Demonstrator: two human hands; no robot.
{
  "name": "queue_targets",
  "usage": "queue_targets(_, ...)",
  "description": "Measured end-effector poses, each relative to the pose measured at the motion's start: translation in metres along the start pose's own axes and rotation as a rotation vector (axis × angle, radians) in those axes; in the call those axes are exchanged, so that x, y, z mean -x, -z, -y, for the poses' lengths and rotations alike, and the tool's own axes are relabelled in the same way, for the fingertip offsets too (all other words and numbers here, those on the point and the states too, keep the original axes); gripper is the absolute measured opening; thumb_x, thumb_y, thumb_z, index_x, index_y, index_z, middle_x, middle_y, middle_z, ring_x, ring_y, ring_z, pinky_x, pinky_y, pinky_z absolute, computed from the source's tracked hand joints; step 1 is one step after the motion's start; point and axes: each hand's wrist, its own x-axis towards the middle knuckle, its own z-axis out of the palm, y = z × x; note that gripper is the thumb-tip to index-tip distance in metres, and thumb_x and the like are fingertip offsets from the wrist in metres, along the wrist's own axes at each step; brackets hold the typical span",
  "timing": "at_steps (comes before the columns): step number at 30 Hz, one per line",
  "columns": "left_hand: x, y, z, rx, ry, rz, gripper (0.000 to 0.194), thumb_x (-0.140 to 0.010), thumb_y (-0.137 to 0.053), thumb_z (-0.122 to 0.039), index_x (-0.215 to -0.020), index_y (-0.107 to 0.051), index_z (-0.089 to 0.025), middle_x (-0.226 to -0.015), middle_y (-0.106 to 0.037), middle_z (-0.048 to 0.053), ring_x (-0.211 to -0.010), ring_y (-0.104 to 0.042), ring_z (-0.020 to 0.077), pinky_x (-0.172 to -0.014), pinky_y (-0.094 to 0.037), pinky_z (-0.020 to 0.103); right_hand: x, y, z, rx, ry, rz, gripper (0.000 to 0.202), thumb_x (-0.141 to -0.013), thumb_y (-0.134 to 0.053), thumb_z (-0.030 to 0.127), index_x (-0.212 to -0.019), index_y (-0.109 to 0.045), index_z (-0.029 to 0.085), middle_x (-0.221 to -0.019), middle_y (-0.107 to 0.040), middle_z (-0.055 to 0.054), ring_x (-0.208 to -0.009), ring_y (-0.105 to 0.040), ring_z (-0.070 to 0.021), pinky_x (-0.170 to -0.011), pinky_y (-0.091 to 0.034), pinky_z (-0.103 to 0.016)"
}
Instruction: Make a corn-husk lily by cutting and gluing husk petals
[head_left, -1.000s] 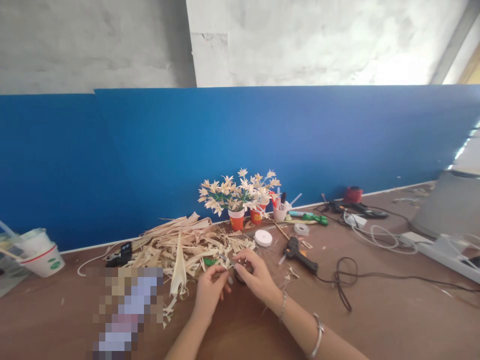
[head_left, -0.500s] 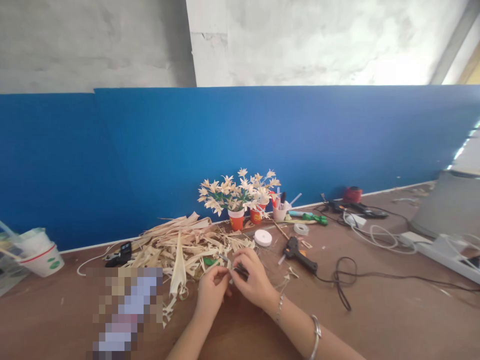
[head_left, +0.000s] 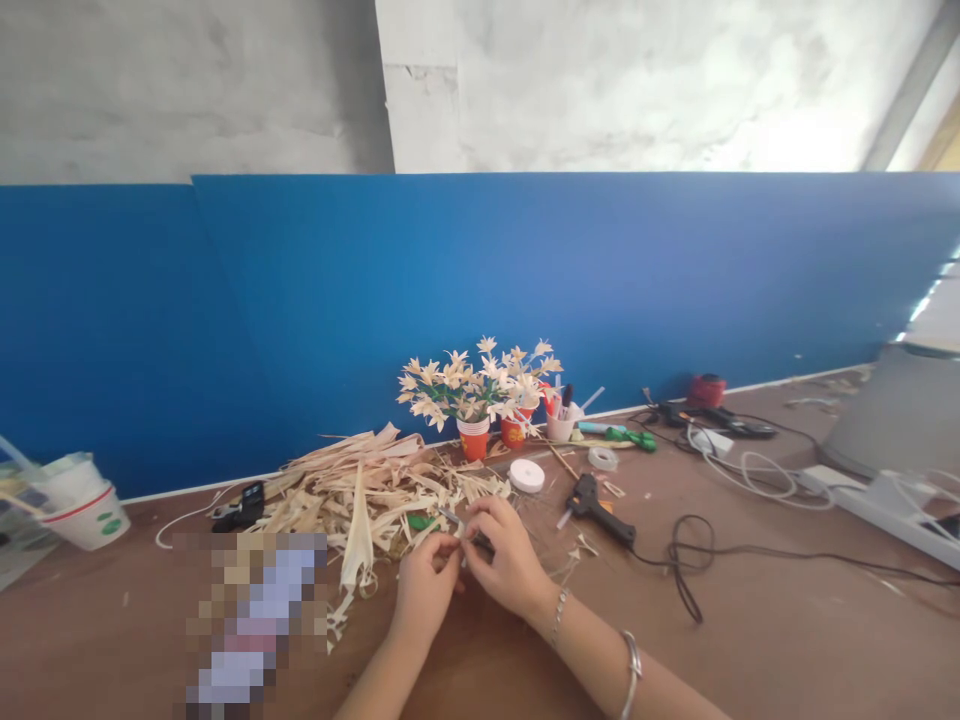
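We record a blue partition (head_left: 525, 270) standing behind the pile, and a brown tabletop (head_left: 750, 640) beneath it. The pile (head_left: 337, 480) itself consists of pale, dry husk strips, heaped loosely. Behind its right end we note pale flowers (head_left: 457, 385), upright in red cups (head_left: 473, 440). Well left of the pile stands a white tub (head_left: 90, 528). Right of it lies a black glue gun (head_left: 604, 512), its cord trailing further right. At the pile's near right edge we find both hands, fingertips meeting. The right hand (head_left: 514, 570) has its grip curled around a slim grey tool (head_left: 450, 516), whose tip points toward the pile. The left hand (head_left: 426, 590) has thumb and fingers drawn together; whether they pinch anything we cannot tell. Just right of the pile lies a white roll (head_left: 527, 476).
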Motion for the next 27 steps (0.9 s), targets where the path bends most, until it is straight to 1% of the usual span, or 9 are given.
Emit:
queue_targets(8, -0.001, 0.000, 0.004, -0.015, -0.016, 0.020, 0.015, -0.073, -0.052, -0.029, -0.073, -0.060, -0.016, -0.059, -0.062, 0.001, -0.042, -0.058, 0.0138, -0.044, -0.043, 0.023, 0.000, 0.000, 0.001, 0.017, 0.020, -0.016, 0.015, -0.070, -0.052, 0.006, -0.075, -0.054, 0.020, -0.093, -0.055, -0.006, -0.090, -0.051, -0.0198, -0.077, -0.043, -0.032)
queue_targets(18, 0.000, -0.001, 0.002, 0.014, -0.001, -0.004, 0.013, -0.071, -0.055, -0.028, -0.071, -0.062, -0.016, -0.054, -0.062, 0.000, -0.041, -0.057, 0.0135, -0.040, -0.040, 0.021, 0.000, -0.002, -0.001, 0.013, 0.033, -0.026, 0.014, -0.071, -0.052, 0.006, -0.075, -0.053, 0.020, -0.093, -0.055, -0.006, -0.089, -0.051, -0.0195, -0.077, -0.042, -0.032)
queue_targets(20, -0.001, -0.001, 0.003, 0.028, 0.022, -0.015, 0.014, -0.070, -0.056, -0.029, -0.072, -0.062, -0.016, -0.051, -0.061, 0.000, -0.040, -0.056, 0.0137, -0.036, -0.037, 0.020, 0.000, -0.001, 0.000, -0.005, 0.030, -0.026, 0.014, -0.071, -0.052, 0.007, -0.077, -0.052, 0.020, -0.093, -0.055, -0.005, -0.089, -0.051, -0.0195, -0.077, -0.042, -0.032)
queue_targets(23, -0.003, -0.002, 0.004, 0.082, 0.094, -0.026, 0.018, -0.067, -0.060, -0.032, -0.072, -0.062, -0.015, -0.043, -0.058, -0.001, -0.035, -0.052, 0.0129, -0.032, -0.032, 0.019, -0.002, 0.002, -0.001, -0.022, 0.000, -0.056, 0.016, -0.073, -0.051, 0.009, -0.085, -0.051, 0.020, -0.093, -0.055, -0.006, -0.090, -0.051, -0.0196, -0.080, -0.042, -0.032)
queue_targets(25, -0.005, -0.002, 0.005, 0.136, 0.141, -0.033, 0.021, -0.065, -0.063, -0.034, -0.072, -0.061, -0.014, -0.039, -0.056, -0.001, -0.031, -0.049, 0.0114, -0.031, -0.031, 0.018, -0.004, 0.006, -0.006, -0.006, -0.022, -0.088, 0.016, -0.075, -0.050, 0.011, -0.089, -0.051, 0.020, -0.093, -0.055, -0.006, -0.091, -0.051, -0.0196, -0.081, -0.041, -0.032)
queue_targets(27, -0.007, -0.003, 0.006, 0.206, 0.169, -0.046, 0.022, -0.061, -0.065, -0.033, -0.069, -0.060, -0.014, -0.041, -0.058, -0.001, -0.033, -0.051, 0.0116, -0.031, -0.033, 0.018, -0.009, 0.015, -0.015, 0.047, -0.044, -0.115, 0.013, -0.077, -0.047, 0.013, -0.089, -0.050, 0.019, -0.091, -0.056, -0.006, -0.089, -0.051, -0.0197, -0.080, -0.041, -0.032)
